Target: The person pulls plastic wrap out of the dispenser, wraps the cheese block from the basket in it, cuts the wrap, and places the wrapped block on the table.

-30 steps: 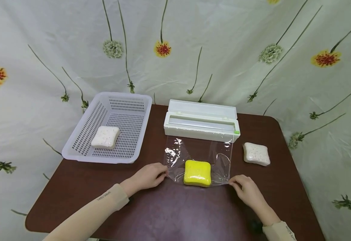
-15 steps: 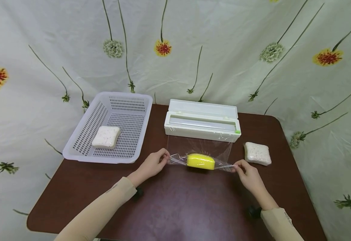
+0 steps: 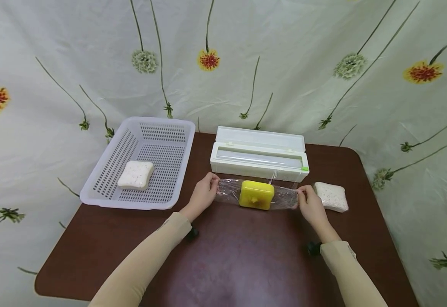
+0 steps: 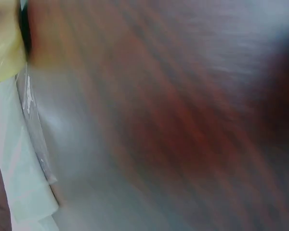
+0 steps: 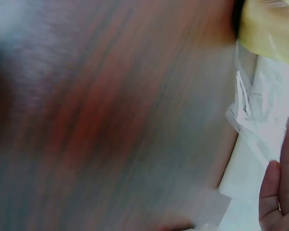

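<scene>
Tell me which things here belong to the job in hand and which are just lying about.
Apparently in use:
clear film, pinched by the left hand and right hand
yellow block between them
open white film box

Seemingly lying about:
basket
white block in basket
white block at far right

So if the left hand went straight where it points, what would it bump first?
Probably the open white box: the left hand points at its left end, but might pass above.
</scene>
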Action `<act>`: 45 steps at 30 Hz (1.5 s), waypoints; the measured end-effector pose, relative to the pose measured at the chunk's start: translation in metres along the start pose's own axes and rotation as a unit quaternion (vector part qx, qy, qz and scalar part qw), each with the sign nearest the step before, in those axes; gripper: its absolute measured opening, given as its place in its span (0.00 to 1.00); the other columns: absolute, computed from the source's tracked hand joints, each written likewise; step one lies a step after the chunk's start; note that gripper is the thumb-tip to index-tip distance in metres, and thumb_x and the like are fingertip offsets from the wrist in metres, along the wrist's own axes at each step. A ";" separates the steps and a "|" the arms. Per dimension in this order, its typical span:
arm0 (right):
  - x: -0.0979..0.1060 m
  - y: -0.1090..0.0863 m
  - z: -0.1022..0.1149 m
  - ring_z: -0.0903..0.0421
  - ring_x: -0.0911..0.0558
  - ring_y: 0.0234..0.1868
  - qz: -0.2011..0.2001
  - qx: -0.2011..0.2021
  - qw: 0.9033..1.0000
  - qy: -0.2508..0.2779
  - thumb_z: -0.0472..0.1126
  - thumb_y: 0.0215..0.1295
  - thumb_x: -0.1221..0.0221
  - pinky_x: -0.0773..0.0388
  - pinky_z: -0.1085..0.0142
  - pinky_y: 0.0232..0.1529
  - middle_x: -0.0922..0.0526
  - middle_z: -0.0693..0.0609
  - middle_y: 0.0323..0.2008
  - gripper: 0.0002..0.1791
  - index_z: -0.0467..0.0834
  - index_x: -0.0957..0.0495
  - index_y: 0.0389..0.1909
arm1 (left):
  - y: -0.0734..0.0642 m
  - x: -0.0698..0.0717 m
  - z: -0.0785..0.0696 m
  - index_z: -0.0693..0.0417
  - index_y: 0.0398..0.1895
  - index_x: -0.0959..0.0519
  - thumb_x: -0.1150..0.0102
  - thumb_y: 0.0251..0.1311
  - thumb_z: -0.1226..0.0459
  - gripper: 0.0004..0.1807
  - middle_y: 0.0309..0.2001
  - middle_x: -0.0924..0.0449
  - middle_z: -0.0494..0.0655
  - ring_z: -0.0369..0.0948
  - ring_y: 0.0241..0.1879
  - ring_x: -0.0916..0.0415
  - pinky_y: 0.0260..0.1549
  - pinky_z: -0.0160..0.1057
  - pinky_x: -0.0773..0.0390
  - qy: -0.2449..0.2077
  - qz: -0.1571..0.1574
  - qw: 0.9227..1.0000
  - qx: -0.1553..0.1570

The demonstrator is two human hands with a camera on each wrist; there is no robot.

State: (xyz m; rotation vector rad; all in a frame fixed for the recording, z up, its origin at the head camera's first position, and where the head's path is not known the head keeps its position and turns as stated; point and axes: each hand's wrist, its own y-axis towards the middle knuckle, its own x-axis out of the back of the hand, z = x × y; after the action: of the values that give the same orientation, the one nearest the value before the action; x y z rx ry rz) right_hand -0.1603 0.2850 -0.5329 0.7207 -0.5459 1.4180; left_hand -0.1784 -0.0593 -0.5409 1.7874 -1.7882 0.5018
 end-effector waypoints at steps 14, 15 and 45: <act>-0.026 0.032 0.007 0.35 0.20 0.37 -0.068 -0.015 0.995 -0.074 0.38 0.76 0.54 0.25 0.43 0.39 0.22 0.31 0.38 0.12 0.31 0.30 0.45 | 0.033 -0.031 -0.001 0.61 0.46 0.29 0.56 0.75 0.64 0.09 0.41 0.23 0.58 0.54 0.39 0.20 0.37 0.51 0.21 0.085 -0.104 0.991 0.029; -0.028 0.033 0.008 0.34 0.19 0.38 -0.077 -0.015 0.994 -0.074 0.38 0.76 0.54 0.25 0.43 0.39 0.22 0.30 0.38 0.12 0.31 0.30 0.44 | 0.034 -0.032 -0.001 0.61 0.46 0.30 0.55 0.75 0.64 0.08 0.41 0.23 0.58 0.55 0.39 0.20 0.37 0.51 0.21 0.087 -0.110 0.990 0.030; -0.023 0.052 -0.004 0.41 0.23 0.26 -0.137 -0.110 0.982 -0.070 0.55 0.69 0.41 0.30 0.51 0.28 0.24 0.39 0.27 0.24 0.36 0.30 0.32 | 0.050 -0.035 0.007 0.60 0.46 0.33 0.41 0.67 0.52 0.21 0.34 0.20 0.57 0.55 0.30 0.22 0.33 0.51 0.24 -0.001 -0.177 0.975 0.135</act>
State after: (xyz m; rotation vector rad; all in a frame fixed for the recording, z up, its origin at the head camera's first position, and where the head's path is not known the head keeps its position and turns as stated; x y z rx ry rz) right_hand -0.2144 0.2724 -0.5461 0.6909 -0.6734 1.0385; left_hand -0.2300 -0.0340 -0.5616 2.2340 -1.4062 0.6169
